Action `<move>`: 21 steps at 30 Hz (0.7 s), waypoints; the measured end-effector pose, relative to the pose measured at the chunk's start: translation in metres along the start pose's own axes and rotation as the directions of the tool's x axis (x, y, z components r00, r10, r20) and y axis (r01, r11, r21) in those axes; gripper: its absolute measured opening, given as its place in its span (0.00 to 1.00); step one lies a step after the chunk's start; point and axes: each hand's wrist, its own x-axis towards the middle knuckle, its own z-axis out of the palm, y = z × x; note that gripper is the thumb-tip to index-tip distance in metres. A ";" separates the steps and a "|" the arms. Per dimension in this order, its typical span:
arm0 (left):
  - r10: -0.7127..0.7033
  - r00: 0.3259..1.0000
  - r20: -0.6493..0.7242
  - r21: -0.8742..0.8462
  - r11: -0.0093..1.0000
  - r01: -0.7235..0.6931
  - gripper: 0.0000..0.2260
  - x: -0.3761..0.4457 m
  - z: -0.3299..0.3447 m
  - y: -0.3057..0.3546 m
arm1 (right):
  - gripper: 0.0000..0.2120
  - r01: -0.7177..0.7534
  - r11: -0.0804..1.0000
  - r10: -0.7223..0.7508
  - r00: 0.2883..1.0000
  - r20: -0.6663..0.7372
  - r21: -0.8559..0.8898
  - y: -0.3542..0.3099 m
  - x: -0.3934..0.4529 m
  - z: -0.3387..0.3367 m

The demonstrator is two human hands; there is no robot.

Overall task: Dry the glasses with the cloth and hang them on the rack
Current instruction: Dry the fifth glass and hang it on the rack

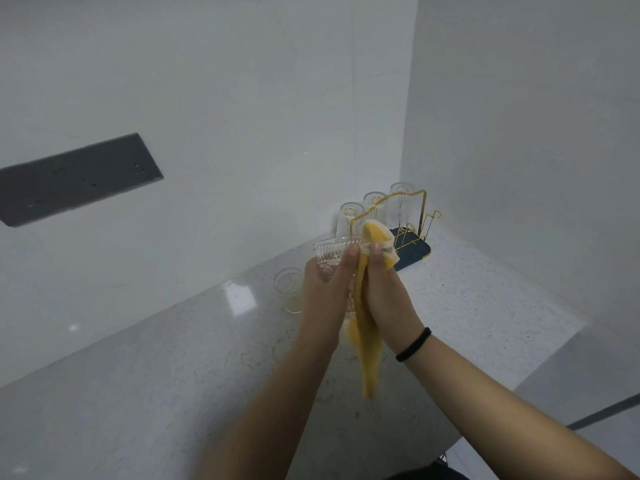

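glass, that is what i mind here: a second glass (290, 289) stands upright on the counter (156, 375) at nine o'clock of my hands, near them and undried, i judge. my left hand (327, 289) is closed around the ribbed glass (334, 252), fingers up its side, rim at twelve o'clock. it looks hard, thin and breakable, likely slick while wet, so i judge the ribbed wall the safest hold, never the rim alone. my right hand (384, 289) is closed on the yellow cloth (367, 348), soft and limp, pressing it against the glass while its tail hangs toward six o'clock. at one o'clock the gold rack (412, 216) holds three glasses (375, 206) upside down; its near pegs look free. the counter edge drops away at four o'clock, and the walls crowd the rack.
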 end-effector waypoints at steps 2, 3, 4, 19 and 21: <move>-0.069 0.997 0.019 -0.119 0.990 0.071 0.19 0.000 -0.002 -0.002 | 0.25 -0.132 0.982 0.126 0.991 0.050 0.137 -0.005 0.008 -0.005; -0.100 0.994 0.033 -0.149 0.983 0.104 0.18 -0.001 -0.002 -0.003 | 0.25 -0.214 0.948 0.191 0.975 0.118 0.236 -0.009 0.013 -0.010; -0.115 0.993 0.039 -0.147 0.982 0.119 0.18 -0.002 -0.001 -0.004 | 0.25 -0.256 0.916 0.214 0.963 0.165 0.309 -0.011 0.016 -0.015; -0.088 0.993 0.079 -0.065 0.994 0.093 0.28 0.001 0.001 0.000 | 0.21 -0.349 0.844 0.304 0.937 0.172 0.407 -0.010 0.017 -0.019; -0.004 1.000 0.022 0.032 0.999 0.003 0.25 0.007 0.000 0.002 | 0.23 -0.305 0.840 0.274 0.952 0.133 0.449 -0.007 0.013 -0.021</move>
